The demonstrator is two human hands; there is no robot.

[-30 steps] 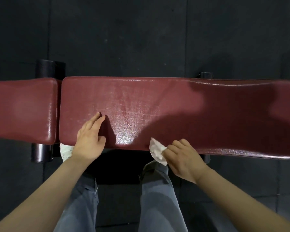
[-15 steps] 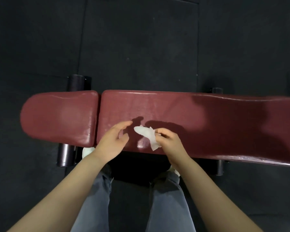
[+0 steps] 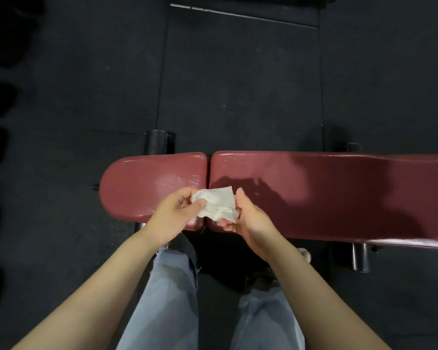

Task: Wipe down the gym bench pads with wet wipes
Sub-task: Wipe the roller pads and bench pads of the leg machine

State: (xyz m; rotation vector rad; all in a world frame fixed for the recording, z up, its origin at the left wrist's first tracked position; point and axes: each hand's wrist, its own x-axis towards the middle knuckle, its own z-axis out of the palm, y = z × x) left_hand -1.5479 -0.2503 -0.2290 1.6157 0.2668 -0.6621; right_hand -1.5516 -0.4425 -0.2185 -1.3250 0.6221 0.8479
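Note:
A dark red gym bench lies across the view, with a short seat pad [image 3: 142,188] on the left and a long back pad [image 3: 326,195] running off the right edge. A crumpled white wet wipe [image 3: 216,204] hangs above the gap between the two pads. My left hand [image 3: 173,214] pinches the wipe's left edge between thumb and fingers. My right hand [image 3: 248,218] holds the wipe's right side, its fingertips hidden under the cloth. Both hands hover over the near edge of the pads.
Black rubber floor mats [image 3: 238,84] surround the bench. Black bench frame tubes stick out at the back left [image 3: 156,142] and the front right [image 3: 360,256]. My legs in light jeans [image 3: 172,294] stand against the near side.
My left hand lifted off the back pad and took hold of the wipe beside my right hand. The view pulled back and shifted left, so the seat pad shows whole.

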